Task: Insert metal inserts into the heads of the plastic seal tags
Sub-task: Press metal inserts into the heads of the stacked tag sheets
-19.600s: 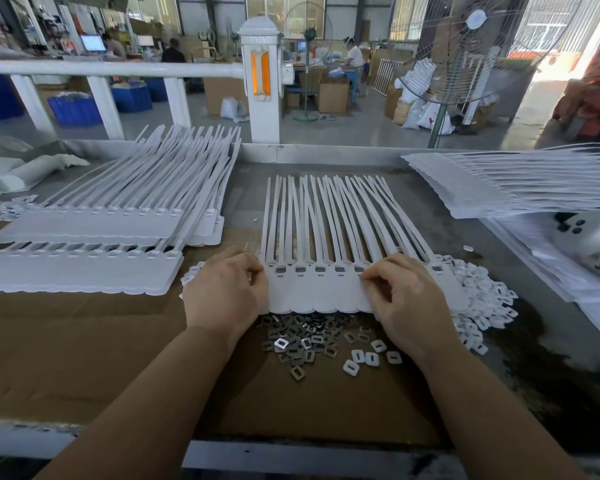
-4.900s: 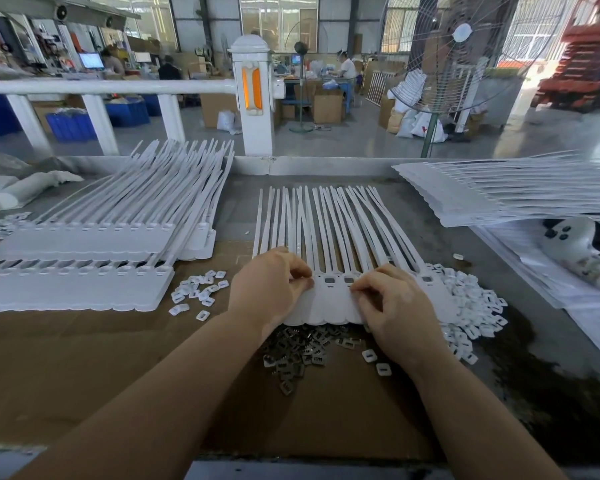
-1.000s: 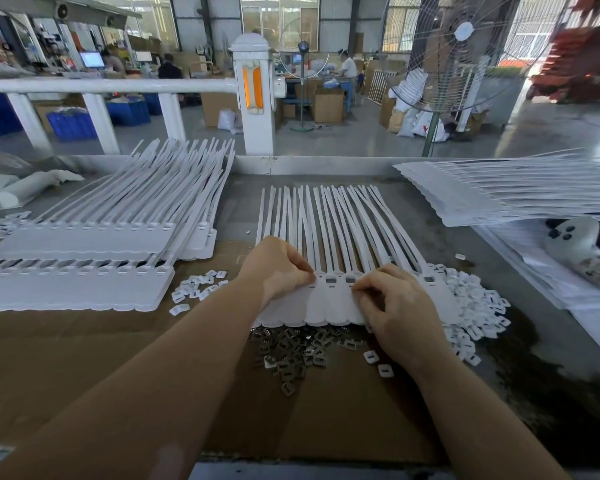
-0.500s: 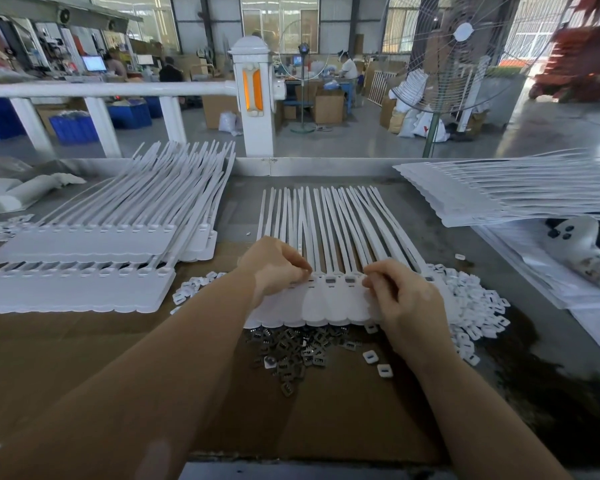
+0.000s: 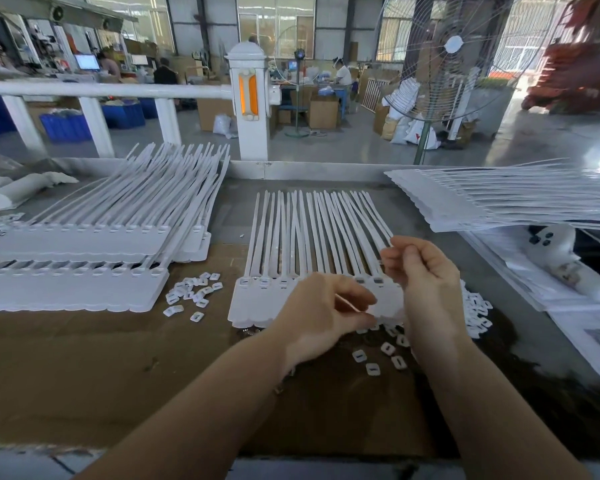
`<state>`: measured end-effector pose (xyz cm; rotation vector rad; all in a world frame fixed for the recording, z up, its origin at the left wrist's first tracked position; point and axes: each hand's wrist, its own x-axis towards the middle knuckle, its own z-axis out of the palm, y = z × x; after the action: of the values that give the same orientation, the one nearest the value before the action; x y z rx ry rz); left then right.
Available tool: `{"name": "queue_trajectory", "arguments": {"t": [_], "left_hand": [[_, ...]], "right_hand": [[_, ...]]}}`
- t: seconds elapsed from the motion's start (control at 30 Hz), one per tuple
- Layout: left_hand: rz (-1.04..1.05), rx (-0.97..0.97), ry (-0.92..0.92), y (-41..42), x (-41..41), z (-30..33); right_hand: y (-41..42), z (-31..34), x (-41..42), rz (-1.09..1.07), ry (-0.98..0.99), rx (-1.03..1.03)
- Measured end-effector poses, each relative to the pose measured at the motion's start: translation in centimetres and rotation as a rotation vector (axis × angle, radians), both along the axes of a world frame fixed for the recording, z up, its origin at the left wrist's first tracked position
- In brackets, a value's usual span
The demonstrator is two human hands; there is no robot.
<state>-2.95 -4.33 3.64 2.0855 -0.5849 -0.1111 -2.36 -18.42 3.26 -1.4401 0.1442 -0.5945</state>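
A sheet of joined white seal tags [image 5: 257,303] lies flat on the table [image 5: 101,368] in front of the person, heads toward them and straps fanned away. Both hands are lifted just above its near edge. The left hand [image 5: 321,315] has its fingers [image 5: 357,299] curled in with the thumb closed to them, as if pinching something small, but what it holds is too small to make out. The right hand [image 5: 426,275] is raised a little higher, fingers bent together near a strap tip; I cannot tell whether it grips anything.

The head slots visible at the left end of the sheet look dark, yet whether inserts already sit in them is not clear at this size. The metal inserts are mostly hidden under the left wrist; only a glint shows at the sheet's near edge. Small white caps [image 5: 381,356] lie loose beside the right wrist, and more [image 5: 191,294] lie to the left.

Two stacks [image 5: 77,271] on the left look handled already, while a tall stack [image 5: 499,199] at the right seems to be waiting. By that reckoning much work remains.
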Motion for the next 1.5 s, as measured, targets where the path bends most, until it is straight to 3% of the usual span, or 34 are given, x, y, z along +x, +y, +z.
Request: {"name": "queue_trajectory", "arguments": {"t": [0.27,0.5,0.7,0.97,1.2,1.5], "left_hand": [[-0.074,-0.236,0.043,-2.1,-1.3,0.2],[-0.052,-0.229,0.041,-1.9,-1.7,0.1],[0.057,-0.102,0.063,-0.9,-1.7,-0.3],[-0.074,0.117,0.041,1.2,-2.2,-0.3],[-0.46,0.316,0.192,3.0,-2.9,1.2],[-0.405,0.425,0.127,2.7,-2.2,0.6]], "right_hand": [[0.5,1.6,0.5,0.05,0.125,0.474],[0.5,1.4,0.8,0.016,0.186,0.565],[0.1,1.1,1.2,-0.017,0.199,0.511],[-0.4,1.0,0.9,-0.018,0.123,0.32],[-0.5,1.0,0.7,-0.027,0.091,0.206],[-1.4,0.6,0.8,-0.065,0.077,0.059]]}}
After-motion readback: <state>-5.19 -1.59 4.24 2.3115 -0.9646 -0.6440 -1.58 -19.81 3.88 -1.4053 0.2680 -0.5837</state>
